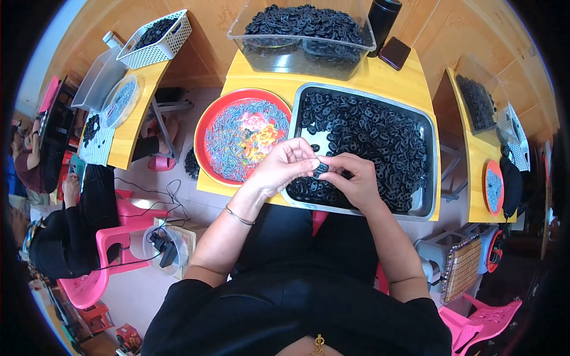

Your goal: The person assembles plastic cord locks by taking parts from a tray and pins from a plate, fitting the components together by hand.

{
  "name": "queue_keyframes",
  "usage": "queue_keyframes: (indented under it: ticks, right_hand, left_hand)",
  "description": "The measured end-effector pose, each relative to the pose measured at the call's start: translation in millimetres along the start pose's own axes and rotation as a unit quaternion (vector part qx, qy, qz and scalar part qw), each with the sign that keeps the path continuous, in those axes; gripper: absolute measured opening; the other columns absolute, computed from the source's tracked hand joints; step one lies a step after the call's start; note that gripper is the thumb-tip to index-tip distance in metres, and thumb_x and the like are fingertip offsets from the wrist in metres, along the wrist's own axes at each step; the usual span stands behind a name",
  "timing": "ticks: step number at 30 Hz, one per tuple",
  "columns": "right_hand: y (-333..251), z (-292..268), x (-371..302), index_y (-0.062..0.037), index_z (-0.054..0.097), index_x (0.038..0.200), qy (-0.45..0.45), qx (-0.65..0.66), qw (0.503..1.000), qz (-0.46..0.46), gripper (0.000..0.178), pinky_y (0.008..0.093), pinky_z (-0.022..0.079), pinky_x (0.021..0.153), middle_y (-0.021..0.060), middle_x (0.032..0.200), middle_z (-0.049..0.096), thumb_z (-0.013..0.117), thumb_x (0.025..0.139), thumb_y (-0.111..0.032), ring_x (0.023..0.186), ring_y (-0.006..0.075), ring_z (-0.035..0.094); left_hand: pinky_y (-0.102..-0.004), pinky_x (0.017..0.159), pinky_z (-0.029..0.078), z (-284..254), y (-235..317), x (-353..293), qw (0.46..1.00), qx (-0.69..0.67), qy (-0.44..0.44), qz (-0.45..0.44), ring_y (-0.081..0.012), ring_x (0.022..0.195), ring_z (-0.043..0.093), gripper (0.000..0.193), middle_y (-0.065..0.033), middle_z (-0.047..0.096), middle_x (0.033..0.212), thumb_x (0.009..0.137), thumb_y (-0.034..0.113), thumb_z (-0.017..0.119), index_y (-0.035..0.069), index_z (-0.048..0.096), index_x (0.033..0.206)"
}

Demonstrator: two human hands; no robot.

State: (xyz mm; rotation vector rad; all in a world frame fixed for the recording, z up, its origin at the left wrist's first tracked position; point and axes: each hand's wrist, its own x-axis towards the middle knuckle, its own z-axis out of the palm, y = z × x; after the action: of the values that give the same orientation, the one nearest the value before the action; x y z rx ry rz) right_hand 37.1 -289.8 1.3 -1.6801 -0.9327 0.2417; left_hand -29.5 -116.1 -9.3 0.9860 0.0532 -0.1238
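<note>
Over the near left part of a metal tray (pixel 432 178), my two hands meet at one small black oval piece (pixel 321 168) with holes in it. My left hand (pixel 287 164) pinches its left side between thumb and fingers. From the other side, my right hand (pixel 354 176) grips it with thumb and forefinger. Many similar black pieces (pixel 380 136) fill the tray. Left of it lies a round red tray (pixel 203 127) with a flower pattern, strewn with small thin grey-blue pieces (pixel 225 142). What these thin pieces are, I cannot make out.
A clear plastic bin (pixel 297 59) heaped with black pieces stands at the back of the yellow table (pixel 237 74), beside a black cylinder (pixel 385 24) and a dark brown case (pixel 395 53). Another person (pixel 65 237) sits at the left. A pink chair (pixel 484 323) stands at right.
</note>
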Motion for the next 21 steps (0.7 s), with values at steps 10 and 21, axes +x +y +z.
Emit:
queue_keyframes:
  ticks: [10,21]
  right_hand:
    - [-0.6,-1.9,-0.1,-0.0052,0.065,0.094,-0.004,-0.022,1.000,0.003,0.027,0.0224,0.044,0.057,0.0077,0.074,0.062,0.069,0.067,-0.007,0.061,0.0116,0.057]
    - [1.2,0.4,0.4,-0.0042,0.062,0.097,-0.011,0.025,1.000,0.006,0.032,0.0214,0.045,0.056,0.0055,0.072,0.058,0.071,0.065,-0.005,0.062,0.0097,0.056]
  left_hand:
    - [-0.0183,0.060,0.047,-0.2,-0.4,0.1,1.000,0.001,0.005,-0.003,-0.0063,0.066,0.056,0.010,-0.0020,0.058,0.074,0.079,0.006,0.061,0.005,0.052,0.083]
    - [-0.0180,0.059,0.046,1.8,-0.6,0.4,1.000,0.002,0.011,0.008,-0.0060,0.064,0.055,0.010,-0.0016,0.058,0.072,0.079,0.007,0.062,0.005,0.052,0.082]
